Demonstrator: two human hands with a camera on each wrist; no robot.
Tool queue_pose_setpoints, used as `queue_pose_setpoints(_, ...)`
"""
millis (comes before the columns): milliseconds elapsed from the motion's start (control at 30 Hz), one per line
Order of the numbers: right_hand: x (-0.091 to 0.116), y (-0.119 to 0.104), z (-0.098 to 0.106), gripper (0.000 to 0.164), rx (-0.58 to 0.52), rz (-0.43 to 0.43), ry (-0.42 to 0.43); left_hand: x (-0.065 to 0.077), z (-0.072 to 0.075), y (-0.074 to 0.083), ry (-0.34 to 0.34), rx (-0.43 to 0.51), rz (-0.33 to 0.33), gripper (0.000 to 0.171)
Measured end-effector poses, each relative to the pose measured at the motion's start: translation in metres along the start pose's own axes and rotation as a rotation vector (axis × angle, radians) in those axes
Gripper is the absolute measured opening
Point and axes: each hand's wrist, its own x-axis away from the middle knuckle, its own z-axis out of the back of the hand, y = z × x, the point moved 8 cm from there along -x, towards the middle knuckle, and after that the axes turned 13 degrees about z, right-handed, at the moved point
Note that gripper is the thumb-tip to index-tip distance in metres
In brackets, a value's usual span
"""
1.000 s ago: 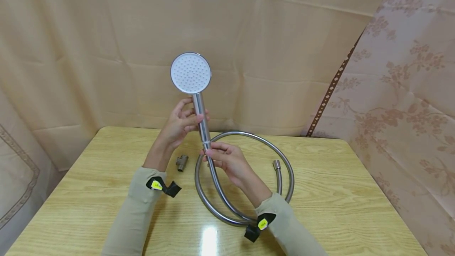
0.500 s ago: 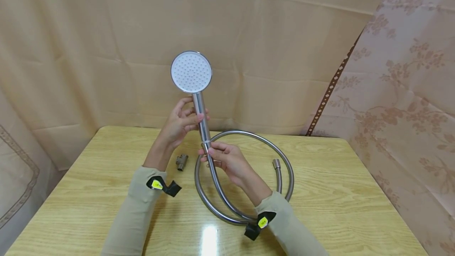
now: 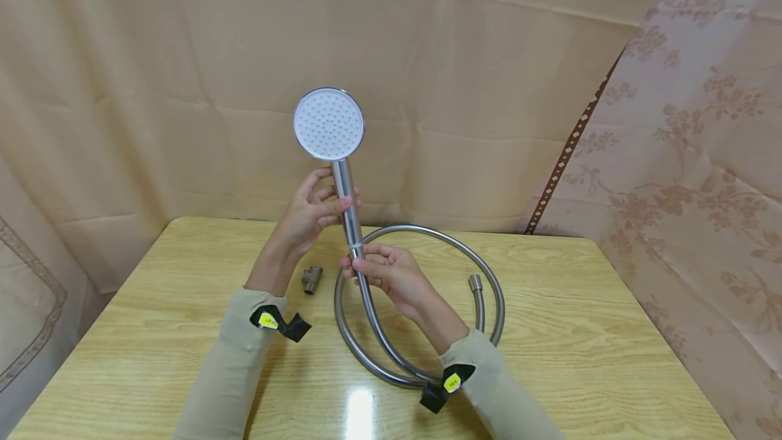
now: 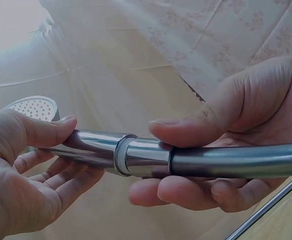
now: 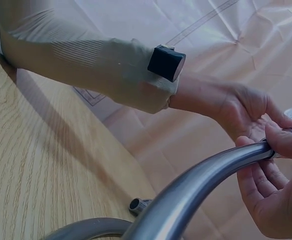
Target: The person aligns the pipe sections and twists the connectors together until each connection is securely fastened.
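Note:
A chrome shower head with a round white nozzle face is held up above the table, slightly tilted. My left hand grips its handle between thumb and fingers. Just below, my right hand pinches the metal nut at the top of the shower hose. In the left wrist view the nut sits at the handle's lower end, with a narrow pale ring showing between them. From the right hand the hose runs down and loops on the table, its other end fitting lying at the right.
A small metal valve connector lies on the wooden table, left of the hose loop. A beige curtain hangs behind the table, and a flowered cloth hangs at the right.
The right thumb and fingers shift slightly on the hose nut. The left hand and the shower head stay almost in place.

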Motion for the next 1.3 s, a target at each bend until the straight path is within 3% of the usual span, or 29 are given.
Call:
queue_pose_setpoints(133,0.001,0.001,0.002,0.012,0.02,-0.01,0.017,0.002,-0.001,0.001,0.004,-0.009,0.0,0.054)
queue_pose_setpoints(367,0.002,0.002,0.009,0.017,0.039,-0.029,0.13,0.005,-0.002,0.002,0.004,-0.01,-0.005,0.053)
queue_pose_setpoints(567,0.003,0.002,0.01,0.016,0.04,-0.043,0.149,0.004,-0.002,0.002,0.006,-0.012,-0.005,0.054)
queue_pose_setpoints(900,0.003,-0.001,0.006,0.032,0.038,-0.042,0.077,0.003,0.0,0.0,-0.004,-0.01,-0.004,0.05)
queue_pose_setpoints(1300,0.003,-0.008,0.003,0.037,0.046,-0.01,-0.012,0.005,-0.004,0.001,0.009,-0.014,-0.008,0.053)
